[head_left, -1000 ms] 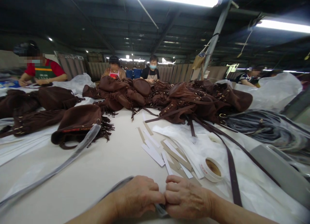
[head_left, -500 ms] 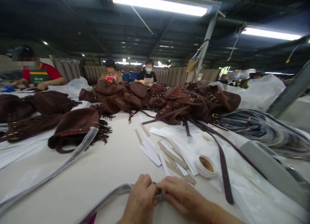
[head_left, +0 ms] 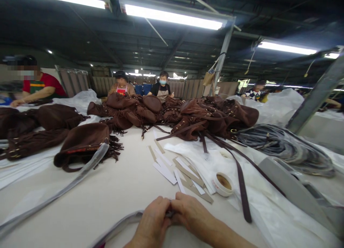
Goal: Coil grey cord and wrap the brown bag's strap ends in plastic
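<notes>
At the front of the table, my left hand [head_left: 154, 219] is closed on a plastic-wrapped strap [head_left: 125, 221], which curves away to the lower left. My right hand [head_left: 191, 214] pinches the same strap's end, its fingertips meeting those of the left. The piece between the fingers is mostly hidden. A second stretch of plastic-wrapped strap [head_left: 80, 176] runs over the table to a brown fringed bag [head_left: 84, 140] lying on its side at the left. Beyond my hands lie white and tan card strips [head_left: 185, 171] and a roll of tape [head_left: 223, 183].
A heap of brown bags [head_left: 172, 113] spans the back of the table. A dark strap [head_left: 243, 190] hangs toward the front right. Bundled wrapped straps [head_left: 282, 147], a grey machine casing [head_left: 290, 180] and a metal post [head_left: 309, 101] stand at the right. Several co-workers sit beyond.
The view has tilted up and shifted slightly. Both hands stay together on the strap; the right wrist has turned, and the dark piece between the fingers is now more covered.
</notes>
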Demonstrator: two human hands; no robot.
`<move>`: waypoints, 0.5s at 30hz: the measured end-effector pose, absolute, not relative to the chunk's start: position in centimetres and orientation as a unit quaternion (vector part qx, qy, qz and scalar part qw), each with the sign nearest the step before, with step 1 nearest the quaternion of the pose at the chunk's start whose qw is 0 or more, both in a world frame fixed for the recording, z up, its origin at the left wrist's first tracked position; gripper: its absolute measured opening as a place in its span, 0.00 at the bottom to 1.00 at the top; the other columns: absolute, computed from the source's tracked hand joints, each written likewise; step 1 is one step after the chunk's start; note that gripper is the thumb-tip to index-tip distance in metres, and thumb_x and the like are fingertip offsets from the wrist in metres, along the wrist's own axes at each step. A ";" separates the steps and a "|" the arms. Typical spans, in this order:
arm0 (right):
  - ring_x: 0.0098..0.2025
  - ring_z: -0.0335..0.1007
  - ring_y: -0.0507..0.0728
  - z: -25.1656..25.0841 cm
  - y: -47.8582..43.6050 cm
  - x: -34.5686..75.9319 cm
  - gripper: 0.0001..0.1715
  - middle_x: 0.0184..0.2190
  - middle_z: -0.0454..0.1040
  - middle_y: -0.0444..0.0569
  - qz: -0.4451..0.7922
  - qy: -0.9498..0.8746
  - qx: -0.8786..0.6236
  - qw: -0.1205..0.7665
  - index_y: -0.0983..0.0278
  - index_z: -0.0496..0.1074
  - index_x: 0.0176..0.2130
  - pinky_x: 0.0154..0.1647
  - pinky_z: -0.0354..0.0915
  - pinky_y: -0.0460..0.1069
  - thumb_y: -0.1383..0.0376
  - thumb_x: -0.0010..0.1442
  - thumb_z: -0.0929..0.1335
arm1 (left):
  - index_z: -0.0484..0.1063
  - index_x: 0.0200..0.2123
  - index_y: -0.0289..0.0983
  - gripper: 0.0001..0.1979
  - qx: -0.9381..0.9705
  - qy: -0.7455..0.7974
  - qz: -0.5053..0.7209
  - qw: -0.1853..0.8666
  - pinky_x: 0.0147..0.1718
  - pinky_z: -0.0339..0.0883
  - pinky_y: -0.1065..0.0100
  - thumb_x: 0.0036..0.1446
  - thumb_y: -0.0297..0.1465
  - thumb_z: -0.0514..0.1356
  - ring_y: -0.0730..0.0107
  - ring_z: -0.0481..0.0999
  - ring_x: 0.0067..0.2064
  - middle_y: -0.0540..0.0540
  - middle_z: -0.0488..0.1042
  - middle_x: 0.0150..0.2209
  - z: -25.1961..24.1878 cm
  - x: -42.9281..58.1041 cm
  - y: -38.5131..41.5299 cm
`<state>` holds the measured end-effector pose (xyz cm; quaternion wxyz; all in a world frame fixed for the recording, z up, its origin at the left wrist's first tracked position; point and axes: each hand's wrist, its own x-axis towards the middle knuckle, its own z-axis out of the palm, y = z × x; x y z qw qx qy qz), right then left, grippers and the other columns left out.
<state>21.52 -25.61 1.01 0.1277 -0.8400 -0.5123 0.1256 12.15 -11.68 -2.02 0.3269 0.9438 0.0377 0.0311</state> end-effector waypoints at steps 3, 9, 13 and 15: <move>0.37 0.68 0.53 0.7 -26.1 22.9 0.06 0.33 0.69 0.43 0.123 -0.619 -0.755 0.179 0.63 0.72 0.33 0.36 0.60 0.44 0.70 0.54 0.72 | 0.64 0.35 0.40 0.16 0.951 0.016 0.002 0.310 0.35 0.58 0.70 0.41 0.19 0.57 0.69 0.68 0.36 0.52 0.70 0.34 -0.5 12.1 -10.7; 0.37 0.65 0.52 0.6 -26.6 24.6 0.02 0.33 0.68 0.45 0.112 -0.701 -0.676 0.199 0.64 0.70 0.32 0.37 0.59 0.45 0.69 0.57 0.69 | 0.71 0.35 0.42 0.09 0.979 -0.083 -0.056 0.177 0.37 0.59 0.69 0.50 0.24 0.62 0.66 0.69 0.40 0.51 0.71 0.36 1.3 12.6 -8.9; 0.39 0.65 0.54 0.9 -26.1 24.1 0.04 0.35 0.69 0.46 0.095 -0.667 -0.719 0.170 0.62 0.71 0.36 0.38 0.59 0.46 0.70 0.57 0.68 | 0.71 0.35 0.39 0.04 0.990 -0.011 -0.037 0.132 0.41 0.61 0.67 0.56 0.26 0.60 0.63 0.67 0.44 0.48 0.71 0.40 0.3 12.5 -10.3; 0.39 0.65 0.55 0.6 -25.6 23.1 0.06 0.36 0.70 0.47 0.074 -0.603 -0.782 0.142 0.62 0.71 0.37 0.37 0.58 0.47 0.70 0.56 0.68 | 0.71 0.38 0.38 0.07 0.989 0.060 -0.027 0.135 0.44 0.62 0.65 0.57 0.23 0.57 0.63 0.67 0.46 0.46 0.70 0.43 -0.2 12.3 -11.6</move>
